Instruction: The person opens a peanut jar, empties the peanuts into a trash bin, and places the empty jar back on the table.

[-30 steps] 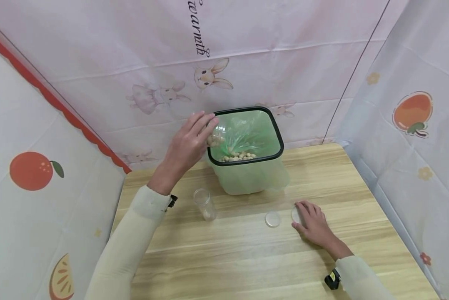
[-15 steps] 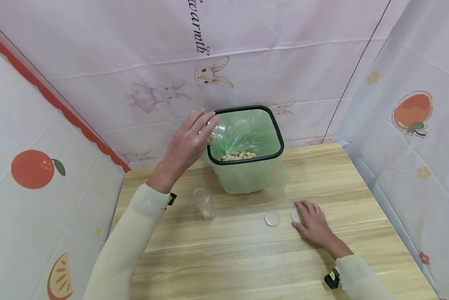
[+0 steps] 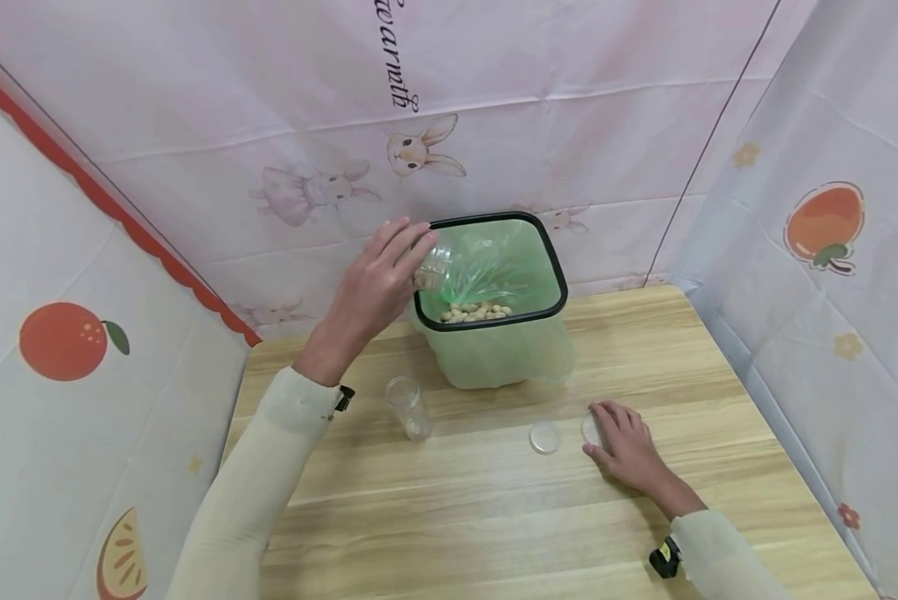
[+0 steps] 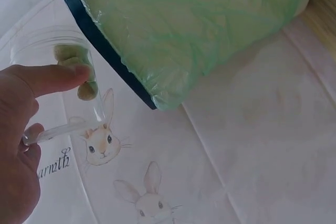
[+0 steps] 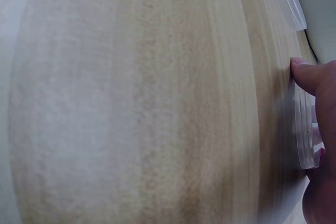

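Note:
My left hand (image 3: 377, 279) grips a clear plastic jar (image 3: 432, 268), tipped on its side at the left rim of the bin. A few peanuts (image 4: 73, 59) show inside the jar in the left wrist view. The bin (image 3: 494, 354) has a black rim and a pale green bag liner, and a heap of peanuts (image 3: 475, 312) lies in it. Over on the right, my right hand (image 3: 629, 446) holds a clear round lid (image 5: 303, 124) on the table, thumb at one edge and fingers on the far side. A second clear lid (image 3: 545, 437) lies flat to its left.
Another clear jar (image 3: 410, 408) stands on the wooden table (image 3: 494, 517), in front of the bin and below my left forearm. Printed cloth walls (image 3: 569, 150) enclose the table at the back and both sides.
Peanuts have slid out of the tipped jar into the bin, and fewer show in the jar now. Both hands have stayed nearly in place.

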The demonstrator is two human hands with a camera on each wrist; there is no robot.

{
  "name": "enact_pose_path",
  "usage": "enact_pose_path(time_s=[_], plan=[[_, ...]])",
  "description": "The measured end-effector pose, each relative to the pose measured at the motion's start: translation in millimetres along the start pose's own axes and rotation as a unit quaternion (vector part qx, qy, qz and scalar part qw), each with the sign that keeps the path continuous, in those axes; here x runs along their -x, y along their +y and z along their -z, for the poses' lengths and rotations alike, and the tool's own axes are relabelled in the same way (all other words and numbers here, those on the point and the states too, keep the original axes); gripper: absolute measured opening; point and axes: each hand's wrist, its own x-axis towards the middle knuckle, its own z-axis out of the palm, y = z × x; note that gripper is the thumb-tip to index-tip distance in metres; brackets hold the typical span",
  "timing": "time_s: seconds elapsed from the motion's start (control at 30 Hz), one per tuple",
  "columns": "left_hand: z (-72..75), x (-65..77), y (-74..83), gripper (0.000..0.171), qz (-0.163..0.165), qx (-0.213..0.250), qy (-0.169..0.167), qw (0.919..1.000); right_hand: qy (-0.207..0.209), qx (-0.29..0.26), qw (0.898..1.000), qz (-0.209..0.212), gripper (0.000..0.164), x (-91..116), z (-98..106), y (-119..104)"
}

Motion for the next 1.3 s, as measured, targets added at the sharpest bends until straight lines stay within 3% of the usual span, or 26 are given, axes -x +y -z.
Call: enact_pose_path(time_s=[0.17,0.43,0.6,0.8,1.3], plan=[[0.9,-2.7,2.1,0.047,-0.022,-0.036,-0.001,0.9991,0.003,-0.001,1.0,-0.001,0.075,0.8,0.2,-0.6],[1.6,-1.9,1.1,0.058,-0.005,-0.018,-0.009,0.9998,0.014,-0.001,1.0,0.008,0.074,1.6,0.2,-1.3],[1.7,-1.7,1.5,0.047,-0.027,-0.046,-0.008,0.9985,0.008,-0.004,1.0,0.002,0.075,2.0,2.4,-2.5],[3.5,-2.2,2.1,0.048,-0.048,-0.07,-0.018,0.9962,0.01,-0.004,1.0,0.002,0.075,1.4,2.1,-3.4],[3.6,-5.0,4.2,0.047,-0.05,-0.059,-0.002,0.997,0.003,-0.003,1.0,-0.003,0.075,0.9,3.6,-5.6]])
